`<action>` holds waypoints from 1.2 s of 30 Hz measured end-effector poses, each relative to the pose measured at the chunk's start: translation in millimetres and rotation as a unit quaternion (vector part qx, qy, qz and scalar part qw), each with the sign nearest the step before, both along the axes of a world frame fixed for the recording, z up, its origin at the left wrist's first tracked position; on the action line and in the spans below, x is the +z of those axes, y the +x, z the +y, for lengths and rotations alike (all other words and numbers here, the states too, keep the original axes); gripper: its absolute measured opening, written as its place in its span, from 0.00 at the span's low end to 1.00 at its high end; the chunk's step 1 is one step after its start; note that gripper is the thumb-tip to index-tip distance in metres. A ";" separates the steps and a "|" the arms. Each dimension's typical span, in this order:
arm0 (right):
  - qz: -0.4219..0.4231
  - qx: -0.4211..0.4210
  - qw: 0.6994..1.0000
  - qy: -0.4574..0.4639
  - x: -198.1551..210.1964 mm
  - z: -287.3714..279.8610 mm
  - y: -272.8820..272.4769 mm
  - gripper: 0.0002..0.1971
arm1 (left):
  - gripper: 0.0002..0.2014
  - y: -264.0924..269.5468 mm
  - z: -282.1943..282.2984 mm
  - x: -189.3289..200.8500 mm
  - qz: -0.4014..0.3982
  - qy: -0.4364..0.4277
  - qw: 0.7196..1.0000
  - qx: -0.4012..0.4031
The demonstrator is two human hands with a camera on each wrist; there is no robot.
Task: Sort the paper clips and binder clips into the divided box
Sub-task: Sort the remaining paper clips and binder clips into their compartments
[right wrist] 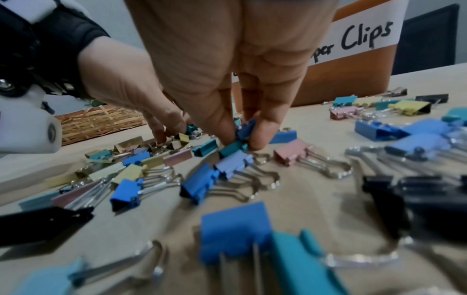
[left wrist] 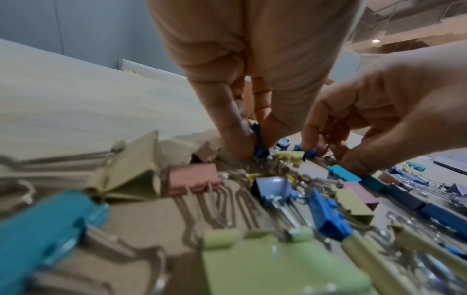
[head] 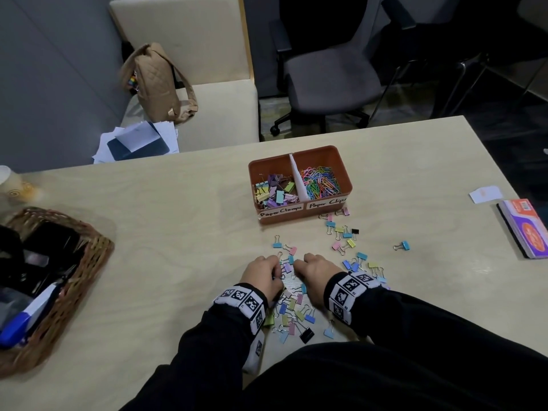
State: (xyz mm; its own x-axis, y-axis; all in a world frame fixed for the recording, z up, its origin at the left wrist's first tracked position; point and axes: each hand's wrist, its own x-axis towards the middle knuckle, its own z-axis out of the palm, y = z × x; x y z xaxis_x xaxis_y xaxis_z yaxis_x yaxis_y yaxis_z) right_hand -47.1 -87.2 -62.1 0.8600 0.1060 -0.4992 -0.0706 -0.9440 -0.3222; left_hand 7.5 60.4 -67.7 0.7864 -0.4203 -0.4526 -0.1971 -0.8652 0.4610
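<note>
An orange divided box [head: 296, 220] stands mid-table, with binder clips in its left half and coloured paper clips [head: 321, 182] in its right. Many pastel binder clips [head: 292, 310] lie loose in front of it and between my wrists. My left hand [head: 278, 272] is down in the pile; in the left wrist view its thumb and finger [left wrist: 257, 143] pinch a blue binder clip [left wrist: 260, 149]. Right beside it my right hand [head: 297, 266] pinches a blue binder clip [right wrist: 246, 127] between its fingertips [right wrist: 243, 137]. Both hands touch the table.
More clips [head: 345, 235] are scattered near the box's front right, and one blue clip [head: 404, 245] lies alone further right. A wicker basket [head: 89, 250] sits at the left edge. An orange-and-purple pack [head: 527, 232] and a white card [head: 486, 193] lie at the right.
</note>
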 end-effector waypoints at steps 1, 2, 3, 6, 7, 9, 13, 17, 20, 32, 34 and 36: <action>-0.003 -0.002 1.000 0.000 1.0 -1.0 -0.1 0.21 | 0.07 1.1 0.9 0.1 0.000 0.001 1.000 0.001; -0.007 0.001 1.000 0.000 1.9 -1.8 -0.1 0.22 | 0.06 1.7 1.5 0.7 0.002 0.005 1.000 -0.004; -0.010 0.007 1.000 -0.001 2.7 -2.6 0.3 0.24 | 0.05 2.0 1.9 1.4 0.004 0.013 1.000 -0.013; -0.018 0.019 1.000 0.003 2.9 -4.4 0.6 0.25 | 0.11 -0.4 3.1 4.5 -0.005 0.057 0.997 -0.054; -0.020 0.020 1.000 0.005 1.8 -4.8 0.9 0.24 | 0.15 -1.8 3.7 5.2 -0.007 0.069 0.995 -0.066; -0.023 0.017 1.000 0.009 -0.1 -5.0 1.9 0.21 | 0.21 -5.0 4.6 5.1 -0.001 0.079 0.993 -0.088; -0.015 0.012 1.000 0.010 -0.9 -3.3 4.9 0.20 | 0.19 -5.9 5.7 0.4 0.010 0.049 0.996 -0.076; -0.015 0.018 1.000 0.009 -1.3 -1.9 4.1 0.22 | 0.13 -6.0 1.8 -1.2 0.015 0.033 0.997 -0.064; -0.010 0.037 0.999 -0.001 0.3 0.1 4.1 0.19 | 0.12 -5.9 -0.7 -1.9 0.010 0.024 0.998 -0.055; -0.006 0.058 0.998 -0.010 4.3 -1.8 7.6 0.14 | 0.12 -0.8 3.8 4.1 0.014 -0.003 1.000 0.014; 0.002 0.073 0.997 -0.016 6.1 -2.2 10.4 0.14 | 0.12 -1.3 3.7 5.1 0.014 -0.003 1.000 0.019; 0.009 0.084 0.996 -0.017 8.2 -1.7 11.5 0.13 | 0.12 -2.0 3.4 6.2 0.014 -0.004 1.000 0.025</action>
